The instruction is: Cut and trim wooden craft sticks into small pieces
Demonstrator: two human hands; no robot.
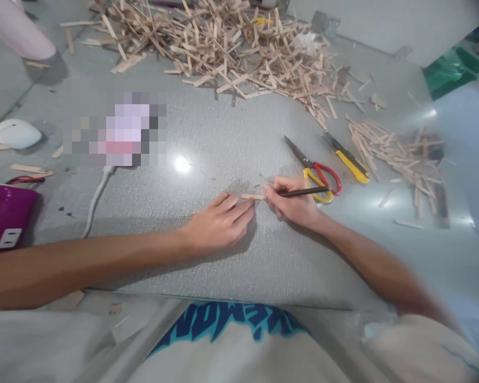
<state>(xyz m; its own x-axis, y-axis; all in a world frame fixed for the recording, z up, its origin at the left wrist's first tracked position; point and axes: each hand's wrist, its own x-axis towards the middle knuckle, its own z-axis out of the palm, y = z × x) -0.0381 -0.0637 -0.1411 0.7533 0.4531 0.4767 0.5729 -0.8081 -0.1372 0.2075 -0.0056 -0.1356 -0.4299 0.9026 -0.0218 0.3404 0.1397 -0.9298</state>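
Observation:
My left hand [222, 219] lies palm down on the grey mat [207, 255], fingers stretched out and pressing on one end of a short wooden stick [254, 197]. My right hand [292, 200] is closed round a dark pencil [306, 191], whose tip touches the other end of the stick.
Scissors with red and yellow handles [315, 171] and a yellow utility knife [348, 158] lie right of my right hand. A big heap of wooden sticks [223, 42] fills the far side, a smaller pile [399, 154] the right. A purple device [3, 215], white cable [98, 197] and white object [16, 133] sit left.

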